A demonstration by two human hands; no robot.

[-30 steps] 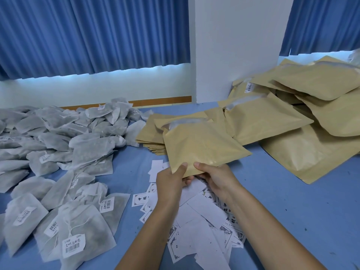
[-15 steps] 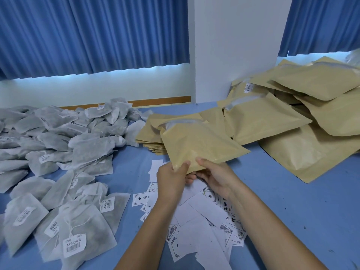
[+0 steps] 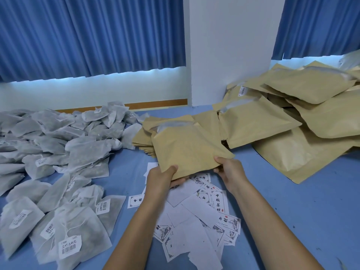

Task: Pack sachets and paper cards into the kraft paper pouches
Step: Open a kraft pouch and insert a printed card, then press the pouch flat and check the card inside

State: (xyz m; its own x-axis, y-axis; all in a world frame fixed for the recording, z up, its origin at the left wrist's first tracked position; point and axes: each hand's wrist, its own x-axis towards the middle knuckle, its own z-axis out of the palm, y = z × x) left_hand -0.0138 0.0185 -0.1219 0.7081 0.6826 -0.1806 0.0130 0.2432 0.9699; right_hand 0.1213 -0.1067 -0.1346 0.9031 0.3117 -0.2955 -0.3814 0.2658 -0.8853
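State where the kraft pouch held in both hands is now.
Head view, centre: the kraft pouch, gripped by the left hand and right hand, is above the paper cards, with the pouch stack behind it.

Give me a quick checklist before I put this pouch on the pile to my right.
1. Grip: left hand and right hand both pinch the held pouch at its near edge: ok.
2. Filled: the pouch bulges: ok.
3. Card packed: cannot tell; loose paper cards lie under it.
4. Mouth at the far edge closed: cannot tell.
5. Landing spot: the pouch pile on the right has a bare top: ok.
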